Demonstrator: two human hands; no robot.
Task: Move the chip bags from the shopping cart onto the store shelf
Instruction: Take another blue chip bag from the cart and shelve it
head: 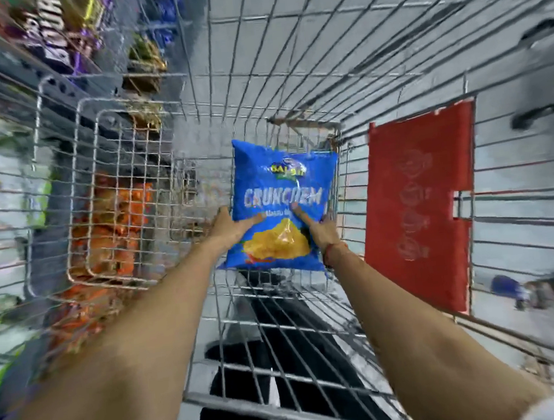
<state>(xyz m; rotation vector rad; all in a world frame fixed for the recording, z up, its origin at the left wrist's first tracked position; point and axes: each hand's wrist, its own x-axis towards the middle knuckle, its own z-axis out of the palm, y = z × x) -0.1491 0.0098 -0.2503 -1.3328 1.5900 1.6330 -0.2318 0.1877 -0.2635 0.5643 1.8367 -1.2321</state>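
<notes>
A blue chip bag with white lettering and a yellow chip picture is held inside the wire shopping cart, near its middle. My left hand grips the bag's lower left edge, thumb on the front. My right hand grips its lower right edge, fingers spread on the front. Both arms reach down into the cart. The store shelf runs along the left, blurred, beyond the cart's wire side.
A red panel hangs on the cart's right wire wall. Orange packets show through the left wire side, with purple and yellow packs higher on the shelf. Grey tiled floor shows through the cart bottom.
</notes>
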